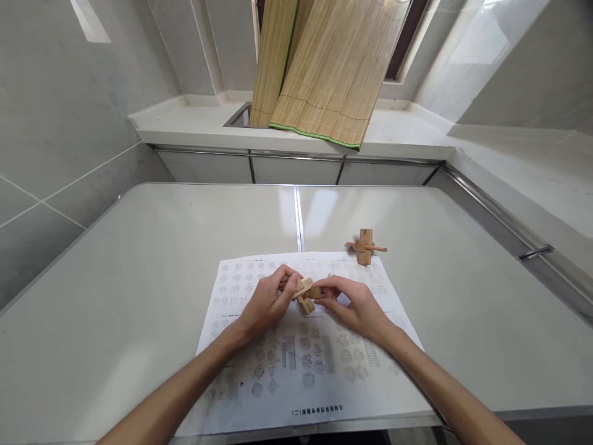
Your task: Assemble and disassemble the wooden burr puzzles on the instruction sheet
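Just above a printed sheet, a small wooden interlocking puzzle (306, 303) of crossed notched blocks is held between both hands. My left hand (273, 295) is closed on its left side, thumb pressed along a light block. From the right, my right hand (354, 303) pinches a block of it that bears a dark mark between thumb and fingertips. How tightly the blocks fit together is hidden by the fingers. Beyond the right hand, a second wooden puzzle assembly (365, 247) with a thin rod across it rests at the sheet's far right corner.
The paper sheet (319, 395), printed with rows of small diagrams, lies at the front of a white table (115, 296). A metal seam (299, 216) runs across the tabletop. Behind stands a counter with a sink edge (238, 116) and bamboo mats (333, 74) leaning over it.
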Motion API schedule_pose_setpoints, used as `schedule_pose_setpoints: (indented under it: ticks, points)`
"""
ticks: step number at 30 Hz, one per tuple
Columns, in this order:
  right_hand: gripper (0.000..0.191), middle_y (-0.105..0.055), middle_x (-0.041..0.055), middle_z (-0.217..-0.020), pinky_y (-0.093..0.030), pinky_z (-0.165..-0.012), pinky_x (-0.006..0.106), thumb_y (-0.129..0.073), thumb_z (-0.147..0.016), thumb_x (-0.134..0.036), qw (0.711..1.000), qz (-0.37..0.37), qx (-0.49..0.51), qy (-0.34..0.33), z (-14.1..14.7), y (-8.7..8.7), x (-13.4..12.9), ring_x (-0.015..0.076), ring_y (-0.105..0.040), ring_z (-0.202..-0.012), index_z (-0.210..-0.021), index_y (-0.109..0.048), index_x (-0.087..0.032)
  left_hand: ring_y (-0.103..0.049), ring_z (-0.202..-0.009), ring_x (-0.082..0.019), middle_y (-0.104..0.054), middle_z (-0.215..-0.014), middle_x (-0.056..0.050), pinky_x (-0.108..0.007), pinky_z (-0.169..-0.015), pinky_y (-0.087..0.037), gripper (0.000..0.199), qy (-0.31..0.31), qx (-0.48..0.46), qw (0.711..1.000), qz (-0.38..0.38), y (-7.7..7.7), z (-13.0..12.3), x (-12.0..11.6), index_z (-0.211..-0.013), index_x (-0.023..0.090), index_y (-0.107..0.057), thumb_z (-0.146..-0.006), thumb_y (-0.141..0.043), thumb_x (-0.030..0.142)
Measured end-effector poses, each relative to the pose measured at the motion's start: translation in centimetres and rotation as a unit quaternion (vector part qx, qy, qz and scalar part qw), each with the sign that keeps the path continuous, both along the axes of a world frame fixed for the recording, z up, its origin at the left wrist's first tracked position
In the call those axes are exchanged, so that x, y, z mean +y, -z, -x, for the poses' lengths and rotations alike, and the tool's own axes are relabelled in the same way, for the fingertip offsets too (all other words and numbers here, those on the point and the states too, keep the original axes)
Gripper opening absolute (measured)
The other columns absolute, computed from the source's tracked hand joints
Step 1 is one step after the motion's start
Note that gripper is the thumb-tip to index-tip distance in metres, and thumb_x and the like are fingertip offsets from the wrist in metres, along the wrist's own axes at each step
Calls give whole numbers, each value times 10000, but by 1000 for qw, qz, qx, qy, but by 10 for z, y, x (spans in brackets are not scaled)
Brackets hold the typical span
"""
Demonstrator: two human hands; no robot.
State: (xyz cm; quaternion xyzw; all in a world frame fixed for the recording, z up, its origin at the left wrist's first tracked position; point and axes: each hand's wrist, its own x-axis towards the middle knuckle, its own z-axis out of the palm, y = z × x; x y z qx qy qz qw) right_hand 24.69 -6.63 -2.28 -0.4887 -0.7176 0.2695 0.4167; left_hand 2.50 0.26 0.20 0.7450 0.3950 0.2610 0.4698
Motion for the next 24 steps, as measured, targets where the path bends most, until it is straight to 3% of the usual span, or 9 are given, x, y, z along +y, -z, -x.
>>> schedule_pose_setpoints:
  ticks: [6,10,20,24]
  points:
    - [214,-775,35,-926,-575,-705,345,-602,-1054,-334,999,39,-16,-11,2,2,-5,190,-696,-719,-1251,-664,-278,-495,-643,-149,-576,-735,19,-280,-626,-389,392,-2,6,1000,-12,-2,1,0,-922,200,-611,-1090,-392,480]
    - [185,-776,22,-891,-561,-687,342,-607,-1053,-323,999,49,-22,-12,1,1,-6,190,-709,-686,-1224,-666,-287,-490,-638,-146,-567,-721,25,-277,-621,-385,385,2,5,1000,-17,-2,1,0,-914,200,-606,-1086,-393,472]
    - [196,-789,23,-880,-569,-646,321,-606,-1063,-321,999,4,-12,-34,4,1,-9,186,-728,-694,-1246,-661,-280,-495,-599,-123,-598,-696,23,-257,-592,-380,354,48,-4,998,-32,1,1,-1,-863,198,-567,-1074,-448,455]
    - [197,-790,31,-874,-572,-614,313,-622,-1055,-348,999,23,8,-33,5,-3,-11,198,-748,-728,-1232,-674,-279,-509,-576,-124,-619,-674,16,-257,-579,-383,376,53,1,998,-30,2,-1,-3,-872,193,-586,-1075,-453,480]
